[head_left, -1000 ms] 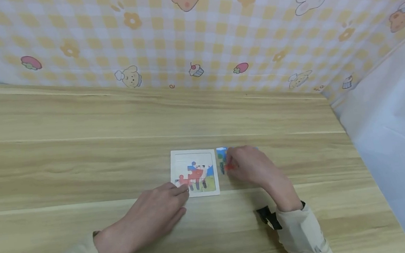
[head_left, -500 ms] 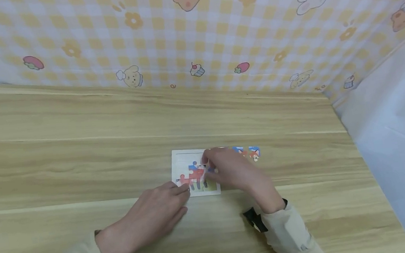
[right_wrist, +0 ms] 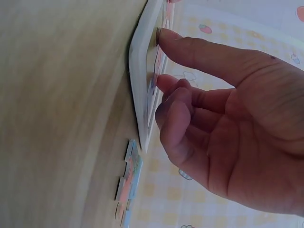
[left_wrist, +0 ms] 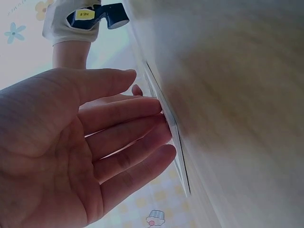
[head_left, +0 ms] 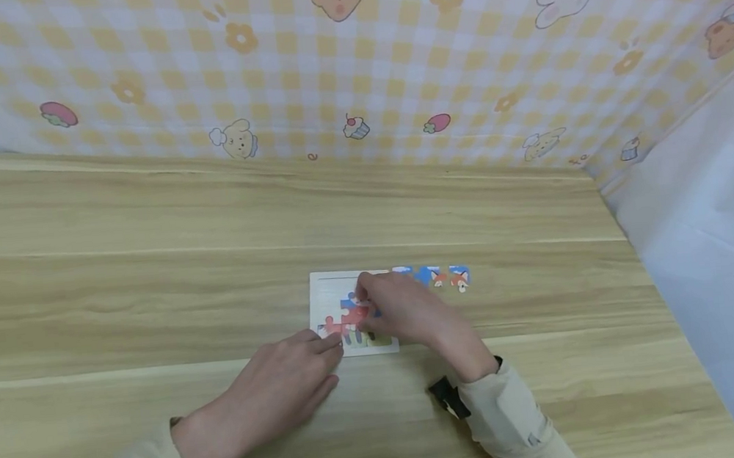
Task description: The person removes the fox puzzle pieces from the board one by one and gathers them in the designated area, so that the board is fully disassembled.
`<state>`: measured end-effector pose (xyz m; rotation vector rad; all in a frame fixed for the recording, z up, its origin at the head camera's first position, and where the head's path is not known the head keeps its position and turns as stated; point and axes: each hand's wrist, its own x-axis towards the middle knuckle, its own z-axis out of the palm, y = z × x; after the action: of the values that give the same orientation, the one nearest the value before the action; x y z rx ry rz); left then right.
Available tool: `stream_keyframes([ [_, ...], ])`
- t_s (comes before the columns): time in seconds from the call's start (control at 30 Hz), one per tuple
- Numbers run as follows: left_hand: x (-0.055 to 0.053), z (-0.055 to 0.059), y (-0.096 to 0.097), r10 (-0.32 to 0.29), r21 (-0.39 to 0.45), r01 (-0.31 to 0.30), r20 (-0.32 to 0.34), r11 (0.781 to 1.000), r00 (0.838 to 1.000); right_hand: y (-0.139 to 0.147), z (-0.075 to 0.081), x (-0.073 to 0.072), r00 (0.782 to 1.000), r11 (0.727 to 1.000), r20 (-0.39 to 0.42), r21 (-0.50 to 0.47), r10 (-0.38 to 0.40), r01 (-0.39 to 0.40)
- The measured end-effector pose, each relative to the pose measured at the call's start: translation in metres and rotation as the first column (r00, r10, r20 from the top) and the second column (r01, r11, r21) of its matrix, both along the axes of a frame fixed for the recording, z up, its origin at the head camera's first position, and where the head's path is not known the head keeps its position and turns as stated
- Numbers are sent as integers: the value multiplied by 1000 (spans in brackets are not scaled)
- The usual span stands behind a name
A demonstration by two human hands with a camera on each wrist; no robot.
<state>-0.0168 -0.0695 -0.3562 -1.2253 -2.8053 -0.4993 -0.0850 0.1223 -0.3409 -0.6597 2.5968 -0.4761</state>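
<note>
A square puzzle board [head_left: 328, 293] with a pale frame lies on the table, partly filled with red, white, blue and green animal-picture pieces. My left hand [head_left: 282, 381] rests at its lower left corner, fingers nearly straight and fingertips right at the frame in the left wrist view; the thumb stands apart. Over the board's right half is my right hand [head_left: 408, 306]. Its thumb and index fingertips pinch a puzzle piece [right_wrist: 157, 61] low on the board surface, the other fingers curled in. The right hand covers much of the picture in the head view.
Loose puzzle pieces lie just right of the board, among them a fox-face piece [head_left: 459, 277] and a blue-and-orange piece [head_left: 434, 275]. Behind the wooden table [head_left: 173, 211] rises a yellow checked wall covering [head_left: 284, 60]. A white surface [head_left: 725, 224] borders the right side.
My right hand has moved left from the loose pieces onto the board, then slightly further left. The fox pieces it covered are now visible. My left hand has stayed in place.
</note>
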Motion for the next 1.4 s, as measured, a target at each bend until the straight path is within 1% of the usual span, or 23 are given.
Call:
stream_keyframes([
  [0.1, 0, 0, 0, 0, -2, 0, -3, 1000, 1000, 0, -1, 0, 1000, 1000, 12, -25, 3, -3],
  [0.27, 0, 0, 0, 0, -2, 0, -2, 1000, 1000, 2, -3, -1, 1000, 998, 10, -53, 19, -19],
  [0.67, 1, 0, 0, -8, 2, 8, 9, 1000, 1000, 3, -4, -1, 999, 998, -3, -58, 35, -35],
  [1.0, 1, -1, -1, -11, 2, 11, 9, 1000, 1000, -2, -1, 0, 1000, 999, 10, -45, 14, -13],
  [1.4, 1, -1, 0, -2, -6, 2, 9, 1000, 1000, -2, -2, 0, 998, 996, 65, -89, -15, 21],
])
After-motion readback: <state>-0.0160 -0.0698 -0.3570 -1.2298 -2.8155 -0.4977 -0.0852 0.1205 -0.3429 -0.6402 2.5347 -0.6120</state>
